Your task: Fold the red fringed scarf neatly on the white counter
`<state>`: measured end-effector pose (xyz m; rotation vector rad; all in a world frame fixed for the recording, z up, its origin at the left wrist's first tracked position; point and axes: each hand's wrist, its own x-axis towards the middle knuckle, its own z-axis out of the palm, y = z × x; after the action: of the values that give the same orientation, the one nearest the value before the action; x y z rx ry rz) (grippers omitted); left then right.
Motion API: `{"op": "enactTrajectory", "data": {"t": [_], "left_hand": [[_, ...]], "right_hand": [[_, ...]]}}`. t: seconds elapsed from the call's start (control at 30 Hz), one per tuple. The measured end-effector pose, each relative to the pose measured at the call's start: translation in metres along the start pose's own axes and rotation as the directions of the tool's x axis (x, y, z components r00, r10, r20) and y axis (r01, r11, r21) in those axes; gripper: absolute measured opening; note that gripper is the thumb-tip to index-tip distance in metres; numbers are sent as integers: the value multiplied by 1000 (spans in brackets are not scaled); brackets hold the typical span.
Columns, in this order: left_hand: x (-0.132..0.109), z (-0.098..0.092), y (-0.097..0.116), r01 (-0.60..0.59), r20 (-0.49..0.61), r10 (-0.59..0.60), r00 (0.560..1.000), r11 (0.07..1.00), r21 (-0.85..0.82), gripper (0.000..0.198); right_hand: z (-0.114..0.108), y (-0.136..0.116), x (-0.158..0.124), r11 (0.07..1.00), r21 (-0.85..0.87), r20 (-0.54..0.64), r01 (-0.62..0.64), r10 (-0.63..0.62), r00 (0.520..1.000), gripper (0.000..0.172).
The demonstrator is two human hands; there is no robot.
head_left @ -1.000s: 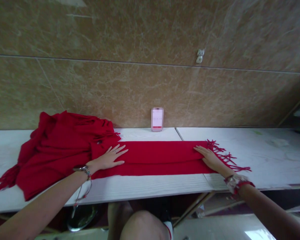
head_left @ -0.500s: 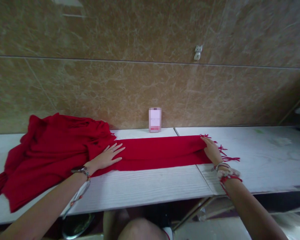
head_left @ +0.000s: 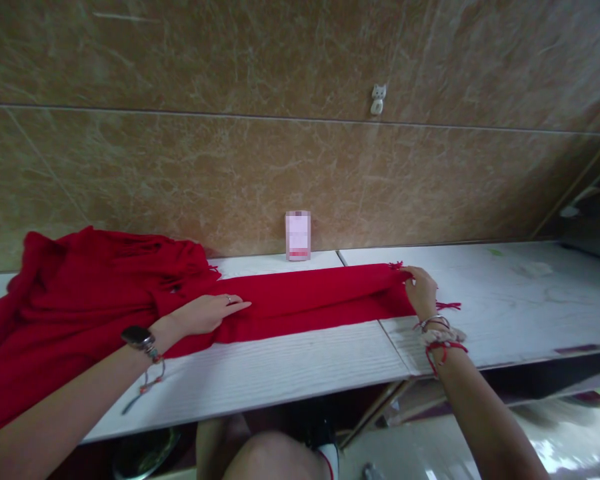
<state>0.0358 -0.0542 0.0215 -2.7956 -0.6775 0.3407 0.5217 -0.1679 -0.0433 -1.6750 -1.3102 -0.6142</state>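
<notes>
A long red scarf (head_left: 300, 293) with fringed ends lies along the white tabletop. Its left part is heaped in loose folds, while the stretch toward the right lies flat in a narrow strip with a lengthwise fold. My left hand (head_left: 203, 313) rests on the cloth where the heap meets the strip, one finger stretched out and the others partly bent. At the fringed right end, my right hand (head_left: 421, 290) has thumb and fingers pinched on the upper corner of the scarf. Some tassels stick out past that hand.
A phone (head_left: 298, 237) with a blurred screen leans upright against the brown marble-look wall (head_left: 205, 173). A small white cat-shaped hook (head_left: 378, 99) is on the wall. The white tabletop (head_left: 300, 373) has a seam right of centre. My knee (head_left: 270, 457) shows below its front edge.
My right hand has gone from lying on the scarf's end to pinching its corner. My left hand's spread fingers have drawn closer together. The view has shifted slightly right.
</notes>
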Motion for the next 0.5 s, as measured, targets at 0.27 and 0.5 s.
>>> {"op": "enactTrajectory", "data": {"t": [0.27, 0.5], "left_hand": [[-1, -4, -1, 190, -167, -196, 966, 981, -48, 65], [-18, -24, 9, 100, -207, -124, 970, 988, -121, 55]], "right_hand": [[-3, 2, 3, 997, -34, -55, -73, 71, 996, 22], [-22, -1, 5, 994, -7, -270, -112, 105, 957, 21]]}}
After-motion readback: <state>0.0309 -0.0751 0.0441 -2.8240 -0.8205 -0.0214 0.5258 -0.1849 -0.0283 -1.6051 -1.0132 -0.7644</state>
